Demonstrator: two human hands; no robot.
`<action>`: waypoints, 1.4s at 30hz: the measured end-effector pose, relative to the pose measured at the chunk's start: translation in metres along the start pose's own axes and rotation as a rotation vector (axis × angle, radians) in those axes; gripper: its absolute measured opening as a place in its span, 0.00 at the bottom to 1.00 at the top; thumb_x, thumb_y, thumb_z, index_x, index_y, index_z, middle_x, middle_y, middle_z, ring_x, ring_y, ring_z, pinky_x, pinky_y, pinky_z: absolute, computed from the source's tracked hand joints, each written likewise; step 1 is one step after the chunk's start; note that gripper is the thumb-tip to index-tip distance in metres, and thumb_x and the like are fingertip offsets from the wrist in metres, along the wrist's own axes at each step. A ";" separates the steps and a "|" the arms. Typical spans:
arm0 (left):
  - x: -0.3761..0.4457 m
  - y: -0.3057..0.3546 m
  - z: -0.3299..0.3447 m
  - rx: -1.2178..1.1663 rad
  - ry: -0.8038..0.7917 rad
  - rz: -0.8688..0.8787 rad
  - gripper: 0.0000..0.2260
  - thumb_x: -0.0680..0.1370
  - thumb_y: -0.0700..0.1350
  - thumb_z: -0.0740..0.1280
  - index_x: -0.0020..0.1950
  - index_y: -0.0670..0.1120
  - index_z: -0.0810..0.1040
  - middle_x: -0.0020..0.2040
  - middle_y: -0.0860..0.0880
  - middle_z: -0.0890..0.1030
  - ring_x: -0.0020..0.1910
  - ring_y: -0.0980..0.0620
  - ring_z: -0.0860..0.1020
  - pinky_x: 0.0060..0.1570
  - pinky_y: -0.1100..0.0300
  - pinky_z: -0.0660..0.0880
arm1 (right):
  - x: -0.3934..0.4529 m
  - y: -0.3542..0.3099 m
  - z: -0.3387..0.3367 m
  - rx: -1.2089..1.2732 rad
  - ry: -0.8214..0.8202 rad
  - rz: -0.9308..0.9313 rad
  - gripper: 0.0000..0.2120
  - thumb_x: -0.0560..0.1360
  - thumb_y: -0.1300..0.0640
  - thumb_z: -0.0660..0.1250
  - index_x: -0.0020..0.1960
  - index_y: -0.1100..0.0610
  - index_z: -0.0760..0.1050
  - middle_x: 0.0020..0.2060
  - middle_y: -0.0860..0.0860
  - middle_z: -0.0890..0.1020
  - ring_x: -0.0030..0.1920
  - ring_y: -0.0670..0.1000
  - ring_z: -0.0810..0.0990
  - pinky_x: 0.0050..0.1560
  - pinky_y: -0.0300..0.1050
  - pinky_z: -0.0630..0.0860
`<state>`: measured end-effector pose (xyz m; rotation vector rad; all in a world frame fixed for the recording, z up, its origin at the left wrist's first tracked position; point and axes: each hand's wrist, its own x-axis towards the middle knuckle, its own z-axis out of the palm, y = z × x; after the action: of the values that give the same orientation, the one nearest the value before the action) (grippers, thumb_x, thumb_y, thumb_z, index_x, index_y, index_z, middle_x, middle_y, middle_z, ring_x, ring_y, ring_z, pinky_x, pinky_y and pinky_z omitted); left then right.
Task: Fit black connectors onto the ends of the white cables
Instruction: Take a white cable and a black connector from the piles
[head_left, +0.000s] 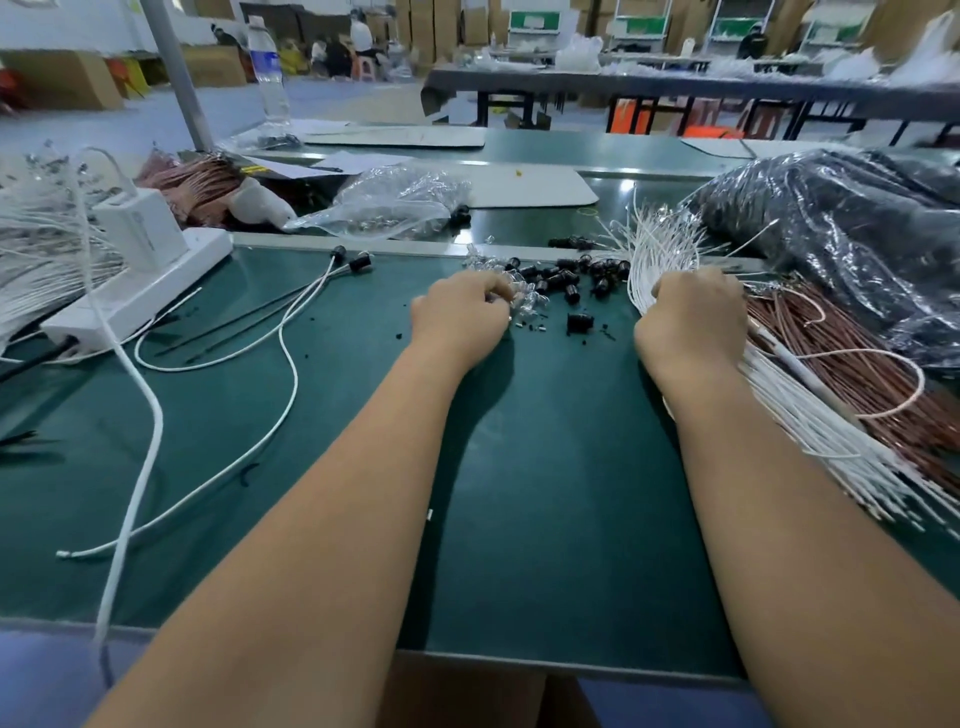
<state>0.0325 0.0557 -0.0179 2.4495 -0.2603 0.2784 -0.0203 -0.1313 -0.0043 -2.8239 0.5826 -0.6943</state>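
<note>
Both forearms reach out over the green desk (545, 493) from the near edge, and at their ends the two hands work apart from each other. Fingers of the left hand (460, 317) are curled down at the near-left fringe of the loose pile of black connectors (566, 278), among small clear pieces; whether it pinches one of them or a connector I cannot tell, since the fingertips are hidden. Curled too is the right hand (693, 317), which rests on the bundle of white cables (810, 431) where that bundle bends, and seems to grip some strands of it; the cables run on under the wrist toward the near right, their far ends fanning out beyond the knuckles. Between the two hands lie the connectors, just beyond and beside the left one, a single one (579, 322) nearer. Well off to the left of the left hand lie two finished cables (291, 332), each with a black connector on its far end. By that count the job looks barely begun: two fitted, a thick bundle still bare.
</note>
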 end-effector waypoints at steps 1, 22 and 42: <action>-0.001 0.001 0.000 -0.002 -0.002 0.005 0.15 0.77 0.42 0.58 0.52 0.58 0.80 0.58 0.56 0.80 0.59 0.51 0.75 0.52 0.58 0.58 | 0.001 0.001 0.000 0.026 0.011 0.011 0.10 0.73 0.69 0.61 0.52 0.63 0.77 0.55 0.63 0.75 0.58 0.63 0.70 0.55 0.53 0.69; -0.022 0.025 0.011 -0.037 0.038 0.260 0.16 0.78 0.38 0.58 0.49 0.53 0.83 0.54 0.56 0.81 0.64 0.51 0.67 0.58 0.59 0.56 | 0.007 0.001 -0.009 -0.199 -0.098 -0.036 0.13 0.71 0.68 0.63 0.34 0.56 0.62 0.34 0.54 0.71 0.40 0.58 0.71 0.36 0.45 0.64; -0.027 0.030 0.006 -0.341 0.058 0.311 0.11 0.78 0.39 0.62 0.53 0.49 0.82 0.45 0.56 0.81 0.54 0.52 0.76 0.56 0.59 0.72 | 0.007 -0.013 -0.020 0.997 -0.025 0.167 0.11 0.70 0.65 0.62 0.30 0.57 0.66 0.23 0.52 0.68 0.25 0.51 0.63 0.28 0.40 0.61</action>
<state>-0.0005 0.0323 -0.0122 2.0565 -0.6135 0.4021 -0.0202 -0.1243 0.0197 -1.8341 0.3181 -0.6602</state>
